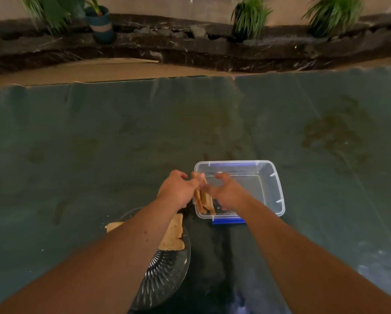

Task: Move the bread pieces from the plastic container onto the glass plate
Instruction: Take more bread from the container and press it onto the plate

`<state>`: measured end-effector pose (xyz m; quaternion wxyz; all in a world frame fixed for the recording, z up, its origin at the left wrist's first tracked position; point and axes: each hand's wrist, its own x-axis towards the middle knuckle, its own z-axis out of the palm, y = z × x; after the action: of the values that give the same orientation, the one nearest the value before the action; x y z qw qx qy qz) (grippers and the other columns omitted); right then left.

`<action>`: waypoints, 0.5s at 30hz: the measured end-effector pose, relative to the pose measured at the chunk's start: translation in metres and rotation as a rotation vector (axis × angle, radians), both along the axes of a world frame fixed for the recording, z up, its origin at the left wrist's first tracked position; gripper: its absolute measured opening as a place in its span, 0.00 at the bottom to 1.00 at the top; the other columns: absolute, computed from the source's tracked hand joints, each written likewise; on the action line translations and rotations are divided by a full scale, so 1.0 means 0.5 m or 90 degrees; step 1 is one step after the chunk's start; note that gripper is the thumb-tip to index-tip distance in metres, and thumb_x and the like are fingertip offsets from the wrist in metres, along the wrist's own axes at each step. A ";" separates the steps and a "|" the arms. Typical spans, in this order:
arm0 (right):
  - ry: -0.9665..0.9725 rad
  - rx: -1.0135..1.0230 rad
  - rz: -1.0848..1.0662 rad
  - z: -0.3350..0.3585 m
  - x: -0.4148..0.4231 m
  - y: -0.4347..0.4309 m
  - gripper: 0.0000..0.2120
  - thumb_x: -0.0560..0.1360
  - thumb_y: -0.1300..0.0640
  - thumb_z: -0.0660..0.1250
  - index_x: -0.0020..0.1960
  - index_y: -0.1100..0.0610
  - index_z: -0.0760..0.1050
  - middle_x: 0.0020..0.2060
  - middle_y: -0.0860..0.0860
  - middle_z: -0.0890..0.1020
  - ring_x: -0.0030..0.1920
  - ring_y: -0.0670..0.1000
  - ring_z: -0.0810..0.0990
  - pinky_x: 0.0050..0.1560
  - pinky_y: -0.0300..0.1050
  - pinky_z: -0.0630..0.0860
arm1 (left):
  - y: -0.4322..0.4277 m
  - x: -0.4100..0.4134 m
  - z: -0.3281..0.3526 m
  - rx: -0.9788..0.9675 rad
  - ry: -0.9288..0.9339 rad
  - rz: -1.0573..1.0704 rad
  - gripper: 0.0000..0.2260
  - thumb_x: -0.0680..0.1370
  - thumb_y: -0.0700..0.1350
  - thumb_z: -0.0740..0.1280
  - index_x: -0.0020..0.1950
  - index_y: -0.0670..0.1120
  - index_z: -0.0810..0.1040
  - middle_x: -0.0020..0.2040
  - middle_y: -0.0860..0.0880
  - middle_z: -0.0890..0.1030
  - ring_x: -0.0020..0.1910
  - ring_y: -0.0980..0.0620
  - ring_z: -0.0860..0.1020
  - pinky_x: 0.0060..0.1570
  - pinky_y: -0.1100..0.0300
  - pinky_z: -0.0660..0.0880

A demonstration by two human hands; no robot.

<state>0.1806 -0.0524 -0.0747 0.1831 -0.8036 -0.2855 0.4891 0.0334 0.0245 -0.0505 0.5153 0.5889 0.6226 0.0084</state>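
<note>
A clear plastic container (271, 184) sits on a blue lid on the mat. Several bread pieces (204, 201) stand on edge against its left wall. My left hand (177, 189) pinches the top of one bread piece at the container's left rim. Inside the container, right beside those pieces, my right hand (227, 191) has its fingers curled; what it holds is hidden. The glass plate (167, 273) lies near me on the left, partly under my left forearm. Toasted bread pieces (173, 234) rest on the plate's far side.
A dark teal mat (99, 143) covers the floor. Behind it runs a strip of brown cardboard (99, 69), then a dark stone ledge (190, 46) with a blue pot (100, 23) and green plants. Crumbs dot the mat near the plate.
</note>
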 end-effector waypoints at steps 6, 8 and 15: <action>0.053 -0.030 0.043 -0.029 0.007 -0.002 0.48 0.69 0.36 0.78 0.80 0.49 0.58 0.73 0.56 0.73 0.59 0.57 0.81 0.56 0.56 0.83 | -0.024 0.006 -0.028 -0.033 -0.020 0.025 0.21 0.76 0.62 0.73 0.60 0.52 0.71 0.50 0.49 0.81 0.47 0.48 0.82 0.44 0.48 0.85; 0.078 -0.029 0.039 -0.028 0.007 -0.003 0.48 0.68 0.39 0.79 0.80 0.49 0.59 0.72 0.56 0.74 0.57 0.58 0.83 0.56 0.57 0.83 | -0.029 0.006 -0.036 -0.037 -0.046 0.046 0.18 0.77 0.56 0.74 0.60 0.51 0.72 0.50 0.48 0.83 0.47 0.48 0.83 0.45 0.48 0.85; 0.120 -0.008 0.018 -0.028 0.012 -0.007 0.30 0.75 0.53 0.76 0.73 0.48 0.68 0.58 0.55 0.83 0.50 0.57 0.86 0.53 0.58 0.84 | -0.029 0.009 -0.057 0.007 -0.048 0.054 0.09 0.80 0.48 0.73 0.57 0.54 0.76 0.48 0.48 0.84 0.44 0.47 0.85 0.46 0.44 0.86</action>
<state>0.1865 -0.0559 -0.0886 0.1975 -0.7512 -0.2751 0.5665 0.0380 0.0098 -0.0791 0.5341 0.5642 0.6272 0.0560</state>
